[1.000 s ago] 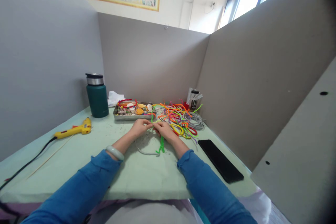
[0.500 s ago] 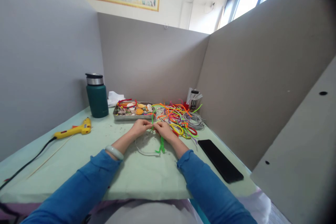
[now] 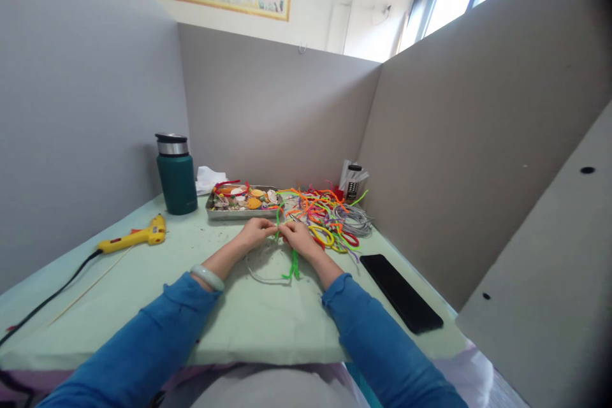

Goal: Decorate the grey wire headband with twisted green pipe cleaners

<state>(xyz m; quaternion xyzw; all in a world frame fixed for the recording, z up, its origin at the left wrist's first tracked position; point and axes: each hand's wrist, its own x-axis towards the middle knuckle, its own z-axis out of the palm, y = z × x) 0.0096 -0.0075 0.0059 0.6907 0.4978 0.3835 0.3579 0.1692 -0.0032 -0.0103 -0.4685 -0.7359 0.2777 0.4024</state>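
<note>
My left hand [image 3: 255, 234] and my right hand [image 3: 300, 236] meet at the fingertips over the pale green table [image 3: 143, 293], both pinched on a green pipe cleaner [image 3: 292, 262]. Its lower end hangs down under my right hand. A thin white wire loop [image 3: 261, 273] lies on the table between my wrists. A pale bangle [image 3: 208, 277] sits on my left wrist. Just beyond my hands lies a tangle of coloured pipe cleaners [image 3: 321, 213].
A metal tray [image 3: 241, 210] of shells stands behind my hands, a green flask [image 3: 176, 174] to its left. A yellow glue gun [image 3: 134, 237] with a black cord lies far left. A black phone [image 3: 400, 292] lies right. Grey partitions enclose the table.
</note>
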